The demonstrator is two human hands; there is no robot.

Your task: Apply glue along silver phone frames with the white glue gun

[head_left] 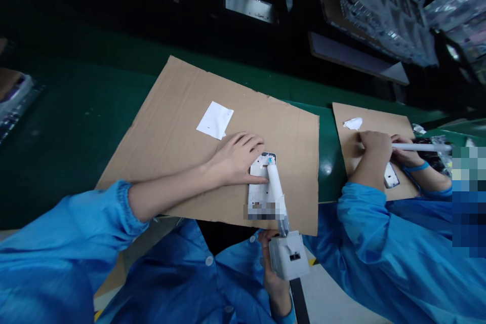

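Two hands work on one small thing here. The left hand (236,158) lies flat, fingers together, pressing on a white phone frame (261,187) that rests on the cardboard (178,126). The frame's long axis runs from the person's body away toward the far edge of the sheet, and the left hand covers its upper left side. The right hand (274,273) is low, below the near edge of the cardboard, and it is closed around a white dispenser (288,254). The dispenser's white tube (275,188) goes up from this hand along the frame's right side, almost parallel to the long axis, and its tip touches the frame's top right corner, just beside the left fingers. So the left hand is the nearer one to the frame (the right reaches it only through the tool).

A white paper (215,119) lies on the cardboard beyond the left hand. The cardboard sits on a green table (72,111). At the right a co-worker's hands (379,149) hold a similar tube over a second cardboard sheet (379,116). Behind, dark shelves with clear trays (379,5).
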